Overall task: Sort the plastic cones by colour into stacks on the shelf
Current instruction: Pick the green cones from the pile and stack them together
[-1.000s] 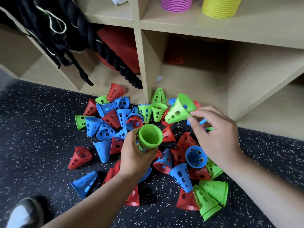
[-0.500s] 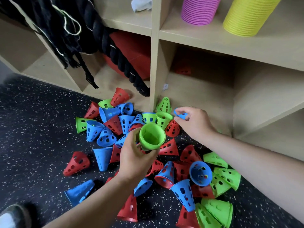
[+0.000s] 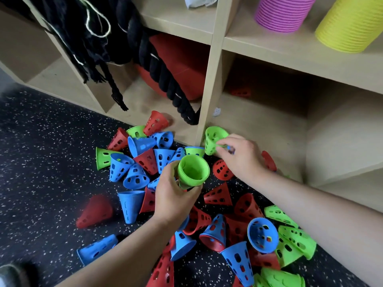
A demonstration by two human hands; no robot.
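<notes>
A heap of perforated red, blue and green plastic cones (image 3: 215,230) lies on the dark speckled floor before a wooden shelf (image 3: 209,83). My left hand (image 3: 174,195) grips a nested stack of green cones (image 3: 192,170), mouth up, above the heap's middle. My right hand (image 3: 240,156) reaches to the foot of the shelf's upright and pinches the rim of a single green cone (image 3: 213,139), tilted with its mouth toward me. A bit of blue shows under those fingers.
A purple stack (image 3: 281,13) and a yellow stack (image 3: 350,23) stand on the upper shelf. A thick black rope (image 3: 165,79) and a red object (image 3: 182,67) fill the left compartment. A red cone (image 3: 240,92) lies deep in the lower middle compartment. A shoe (image 3: 10,276) is at the bottom left.
My right hand dropped the earlier green cone into the left hand's stack, reached toward the shelf foot and now pinches another green cone. The left hand stayed roughly in place.
</notes>
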